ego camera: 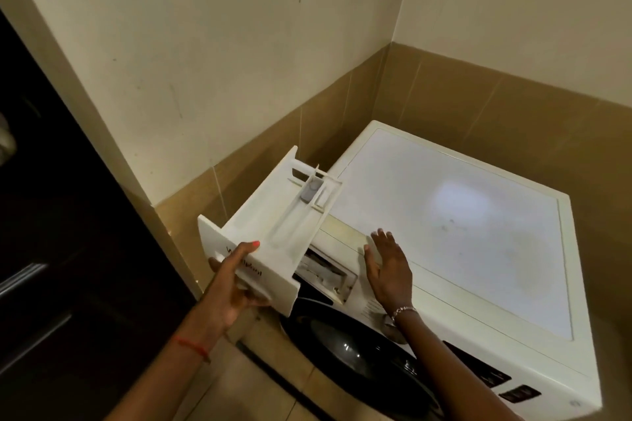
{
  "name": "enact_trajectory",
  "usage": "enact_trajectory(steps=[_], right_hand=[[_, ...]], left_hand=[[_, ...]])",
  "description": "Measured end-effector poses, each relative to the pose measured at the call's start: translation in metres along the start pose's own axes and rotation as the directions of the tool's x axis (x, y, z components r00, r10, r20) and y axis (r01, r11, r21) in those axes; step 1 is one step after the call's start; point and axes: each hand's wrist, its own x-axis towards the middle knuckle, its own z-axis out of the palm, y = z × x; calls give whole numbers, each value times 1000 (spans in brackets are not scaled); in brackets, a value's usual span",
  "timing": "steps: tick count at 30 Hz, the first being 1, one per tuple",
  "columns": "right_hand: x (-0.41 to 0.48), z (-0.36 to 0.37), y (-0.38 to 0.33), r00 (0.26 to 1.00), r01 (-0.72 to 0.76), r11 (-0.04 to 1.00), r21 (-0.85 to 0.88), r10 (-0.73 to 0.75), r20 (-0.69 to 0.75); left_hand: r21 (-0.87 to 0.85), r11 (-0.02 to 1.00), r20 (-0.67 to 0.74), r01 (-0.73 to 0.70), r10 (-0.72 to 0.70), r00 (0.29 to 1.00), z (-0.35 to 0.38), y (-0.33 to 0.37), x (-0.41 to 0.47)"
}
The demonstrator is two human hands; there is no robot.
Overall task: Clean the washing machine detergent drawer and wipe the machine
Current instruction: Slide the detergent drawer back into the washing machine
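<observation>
Left hand grips the detergent drawer by its front panel: thumb on the printed face, fingers curled under the lower edge at the handle recess. Red thread on that wrist.

Drawer is out of its slot, held in the air over the front-left corner of the washing machine. It is tilted, with the front panel low and near the person and the rear end raised toward the tiled wall. Compartments face up; grey siphon cap sits in the rear part of the middle channel. Can't tell whether the rear end touches the machine's left edge.

Right hand lies flat, fingers straight and slightly spread, holding nothing. It presses on the front edge of the machine top just right of the open slot. Beaded bracelet on the wrist.

Slot is open and pale inner parts are visible inside. The dark round door is below it, with the dark control panel along the front to the right. Machine stands in a wall corner. A dark cabinet front fills the left side.
</observation>
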Motion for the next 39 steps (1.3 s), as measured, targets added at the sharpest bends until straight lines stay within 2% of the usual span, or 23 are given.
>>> enact_trajectory(steps=[4,9,13,20,29,39], right_hand=[[10,13,26,975,22,970,-241,33,221],[12,22,30,977,72,910,-409,19,214],[13,23,31,975,76,899,-431,22,219],[13,22,28,964,75,888,-454,52,262],[15,17,27,949,90,888,-450,60,309],[15,18,26,955,83,888,-453,59,291]], left_hand=[[78,997,-11,31,-30,999,-31,-27,-1],[82,993,33,85,-88,996,-53,-53,-9],[101,986,23,132,-135,991,-63,-65,-21],[119,985,59,128,-136,989,-87,-85,-41],[56,978,13,201,-202,979,-110,-118,-41],[-17,968,10,252,-252,968,-115,-138,-26]])
